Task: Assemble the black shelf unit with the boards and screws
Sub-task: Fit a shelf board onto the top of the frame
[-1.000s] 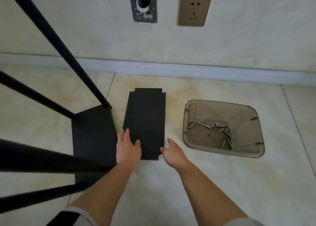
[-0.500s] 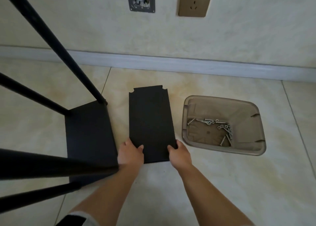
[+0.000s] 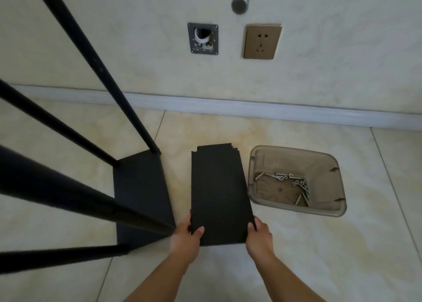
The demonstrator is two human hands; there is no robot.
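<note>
Both hands hold the near end of a loose black board (image 3: 220, 194): the left hand (image 3: 186, 237) has its grip clamped on the near left corner, thumb on top, and the right hand (image 3: 259, 237) grasps the near right edge. To its left stands the black shelf unit (image 3: 141, 187), poles rising from its base board. Just right sits a clear tub (image 3: 332, 207) of screws (image 3: 301, 187) on the tiled floor (image 3: 342, 256). Beyond, the wall carries a socket (image 3: 262, 41).

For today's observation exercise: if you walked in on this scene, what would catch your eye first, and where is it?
First, the black board at centre, gripped at its near corners by the left hand and the right hand. Left of it, the black shelf frame stands on the floor, its poles rising towards the camera. Right of the board sits a clear tub holding loose silver screws.
</note>
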